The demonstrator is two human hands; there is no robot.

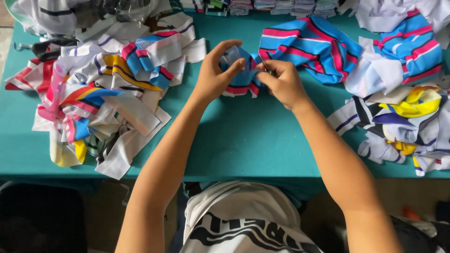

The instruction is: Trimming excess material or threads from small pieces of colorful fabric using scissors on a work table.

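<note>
A blue garment with pink, black and white stripes lies on the teal table, spreading out to the right. My left hand pinches a folded part of this striped fabric near the table's middle. My right hand is closed around a small metal tool, seemingly thread snips, whose tip touches the same fabric. The two hands are close together, a few centimetres apart.
A heap of multicoloured fabric strips covers the table's left side. More striped and white pieces are piled at the right. Folded stacks line the far edge. The near table edge runs across below my forearms.
</note>
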